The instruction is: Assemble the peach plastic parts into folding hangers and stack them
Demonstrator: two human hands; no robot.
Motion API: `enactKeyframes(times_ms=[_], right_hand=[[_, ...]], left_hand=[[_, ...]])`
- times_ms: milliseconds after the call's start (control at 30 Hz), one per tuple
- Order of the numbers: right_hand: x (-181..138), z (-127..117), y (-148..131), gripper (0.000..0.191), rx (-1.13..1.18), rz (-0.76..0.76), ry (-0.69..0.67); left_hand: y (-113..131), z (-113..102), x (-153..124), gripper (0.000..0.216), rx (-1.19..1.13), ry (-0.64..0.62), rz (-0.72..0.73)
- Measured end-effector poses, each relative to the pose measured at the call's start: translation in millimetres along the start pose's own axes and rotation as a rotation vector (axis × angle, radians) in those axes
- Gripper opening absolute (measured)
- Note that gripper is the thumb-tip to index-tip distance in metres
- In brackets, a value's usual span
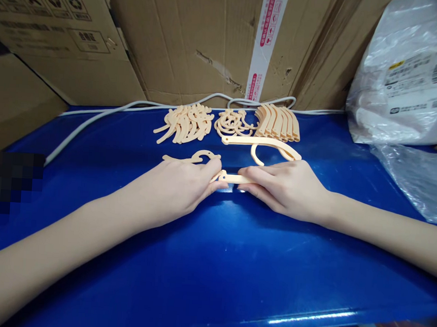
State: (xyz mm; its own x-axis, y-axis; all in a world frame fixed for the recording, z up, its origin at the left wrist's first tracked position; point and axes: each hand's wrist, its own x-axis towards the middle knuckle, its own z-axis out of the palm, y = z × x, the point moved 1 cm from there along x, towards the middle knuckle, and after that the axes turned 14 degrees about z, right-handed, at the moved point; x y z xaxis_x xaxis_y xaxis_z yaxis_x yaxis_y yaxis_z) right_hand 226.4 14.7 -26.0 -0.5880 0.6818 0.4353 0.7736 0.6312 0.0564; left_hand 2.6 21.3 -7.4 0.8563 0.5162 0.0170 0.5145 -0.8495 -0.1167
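Left hand (185, 186) pinches a thin piece (215, 177) meeting the pierced end of a pale strip (232, 178); right hand (289, 190) has its grip closed on the strip's other length. Strip: between the hands, midway across the desk (212, 262), long axis roughly parallel to near edge; pierced end nearer left. Left carton (62, 62) appears marked 合格证. White tape (266, 43): red Chinese characters, unread. Bag label (416, 79): barcode, text illegible.

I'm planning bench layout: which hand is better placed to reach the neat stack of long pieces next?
Probably the right hand: the stack lies beyond it, while the left hand is farther left, nearer the leftmost pile. The right hand grips a beige piece and would need freeing first.
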Motion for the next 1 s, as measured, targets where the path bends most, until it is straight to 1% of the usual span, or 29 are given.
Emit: enactKeyframes(times_ms=[100,267,333,433,533,700,833,1000], right_hand=[[0.6,0.5,-0.3,0.042,0.011,0.009,-0.04],[1.6,0.3,-0.6,0.041,0.055,0.029,-0.076],[2.0,0.6,0.0,0.041,0.081,0.036,-0.099],[2.7,1.2,1.4,0.042,0.126,0.038,-0.133],[3.6,1.2,2.6,0.041,0.168,0.03,-0.15],[4.9,-0.2,4.1,0.039,0.244,-0.004,-0.174],[5.3,-1.7,5.1,0.042,0.258,-0.006,-0.189],[4.5,-2.7,5.5,0.041,0.22,-0.011,-0.154]], left_hand=[[1.4,0.1,0.0,0.029,0.081,-0.015,-0.007],[1.7,2.8,-0.7,0.032,0.167,0.032,0.037],[1.4,3.5,-1.2,0.035,0.244,0.073,0.081],[1.4,3.2,-2.6,0.039,0.374,0.184,0.187],[2.0,2.4,-4.1,0.041,0.44,0.276,0.266],[3.8,0.1,-4.3,0.038,0.465,0.327,0.307],[4.4,-2.3,-4.4,0.035,0.475,0.345,0.321],[2.1,-3.7,-4.7,0.033,0.386,0.343,0.329]])
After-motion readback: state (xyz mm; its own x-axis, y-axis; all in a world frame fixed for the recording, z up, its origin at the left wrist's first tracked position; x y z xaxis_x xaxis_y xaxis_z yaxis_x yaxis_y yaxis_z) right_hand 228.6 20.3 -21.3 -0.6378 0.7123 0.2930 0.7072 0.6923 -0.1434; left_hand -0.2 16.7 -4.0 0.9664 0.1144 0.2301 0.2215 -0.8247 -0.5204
